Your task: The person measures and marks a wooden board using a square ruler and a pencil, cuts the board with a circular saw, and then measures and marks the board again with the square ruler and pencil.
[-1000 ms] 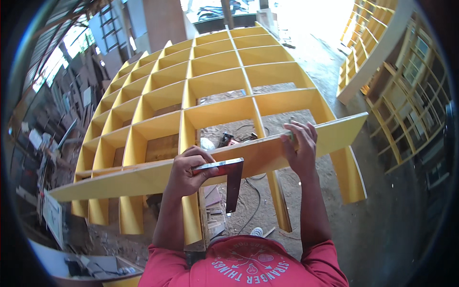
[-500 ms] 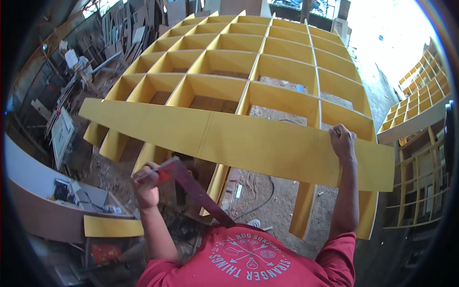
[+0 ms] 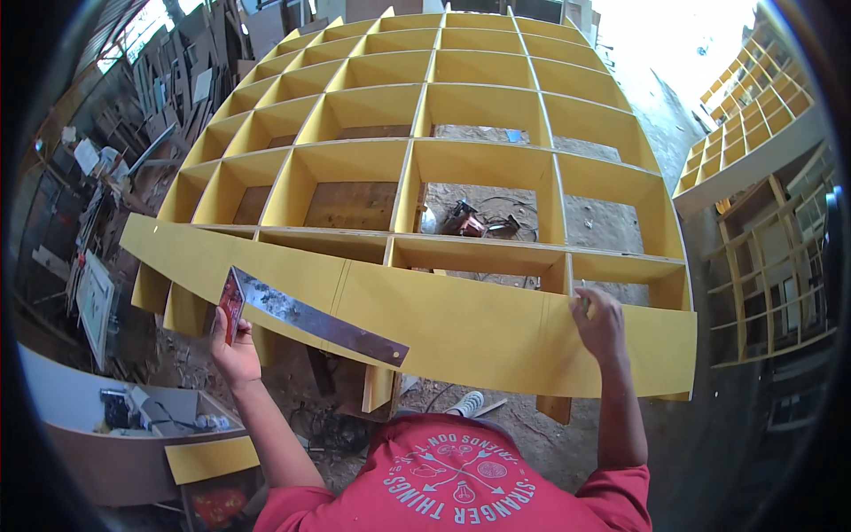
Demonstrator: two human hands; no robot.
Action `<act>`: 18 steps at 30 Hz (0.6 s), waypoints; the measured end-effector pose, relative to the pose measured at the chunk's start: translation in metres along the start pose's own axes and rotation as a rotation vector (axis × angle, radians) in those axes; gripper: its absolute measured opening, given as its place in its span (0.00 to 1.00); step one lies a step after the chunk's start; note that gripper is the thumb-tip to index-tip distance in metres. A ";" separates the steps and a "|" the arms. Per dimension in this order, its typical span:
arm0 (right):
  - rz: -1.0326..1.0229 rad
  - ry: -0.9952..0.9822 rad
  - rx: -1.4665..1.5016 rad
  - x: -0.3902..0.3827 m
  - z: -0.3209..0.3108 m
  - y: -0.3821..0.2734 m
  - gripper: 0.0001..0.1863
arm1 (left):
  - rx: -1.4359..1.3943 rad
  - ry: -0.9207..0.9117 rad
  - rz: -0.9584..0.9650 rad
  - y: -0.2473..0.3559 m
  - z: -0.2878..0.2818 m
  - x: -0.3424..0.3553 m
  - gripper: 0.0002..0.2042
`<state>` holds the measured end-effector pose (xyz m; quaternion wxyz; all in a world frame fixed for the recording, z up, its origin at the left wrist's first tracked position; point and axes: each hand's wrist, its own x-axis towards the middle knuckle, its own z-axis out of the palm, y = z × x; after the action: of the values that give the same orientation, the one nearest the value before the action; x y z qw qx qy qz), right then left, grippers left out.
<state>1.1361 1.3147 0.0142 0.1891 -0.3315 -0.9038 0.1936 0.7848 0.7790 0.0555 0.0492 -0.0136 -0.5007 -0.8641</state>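
Note:
A long yellow tapered board point(image 3: 470, 328), marked with pairs of lines, lies face up across the near end of a yellow gridded framework point(image 3: 480, 160). My left hand point(image 3: 233, 350) is closed on the red stock point(image 3: 231, 306) of a metal try square at the board's lower left edge; its long blade point(image 3: 324, 324) slants rightward over the board. My right hand point(image 3: 599, 321) is curled at the board's upper right, thumb and forefinger together on something small that I cannot make out.
Tools and cables point(image 3: 474, 222) show through the grid. Offcut sheets point(image 3: 177, 80) lean at the left, above a low curved cabinet point(image 3: 106, 443) holding gear. More yellow gridded frames point(image 3: 745, 115) stand at the right. My shoe point(image 3: 465, 403) is below the board.
The board has turned from on edge to face up. My left hand has moved left with the square, whose blade now lies across the board. My right hand has shifted along the board's upper edge.

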 end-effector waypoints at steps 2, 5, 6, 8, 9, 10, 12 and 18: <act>-0.014 0.010 0.048 -0.024 -0.001 -0.003 0.18 | 0.001 0.048 -0.027 -0.002 0.011 0.003 0.15; -0.169 0.130 -0.048 -0.045 -0.001 -0.011 0.24 | 0.016 0.120 -0.154 -0.010 0.013 0.006 0.16; -0.099 0.140 0.035 -0.054 0.005 -0.010 0.24 | 0.009 0.121 -0.145 -0.015 0.009 0.007 0.16; -0.055 0.139 0.136 -0.067 0.014 -0.010 0.25 | 0.024 0.088 -0.233 -0.029 -0.009 0.010 0.15; -0.079 0.173 0.121 -0.070 0.016 -0.009 0.25 | 0.034 0.110 -0.274 -0.041 -0.024 0.014 0.15; -0.101 0.203 0.105 -0.072 0.017 -0.009 0.25 | 0.051 0.139 -0.316 -0.046 -0.025 0.012 0.15; -0.122 0.198 0.128 -0.075 0.016 -0.014 0.23 | 0.084 0.169 -0.366 -0.056 -0.026 0.009 0.14; -0.090 0.222 0.269 -0.075 0.037 -0.068 0.18 | -0.006 0.213 -0.391 -0.073 -0.075 0.022 0.15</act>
<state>1.1359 1.2080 -0.0005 0.3388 -0.2818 -0.8572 0.2666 0.7581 0.7482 -0.0437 -0.0667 0.1752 -0.4833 -0.8552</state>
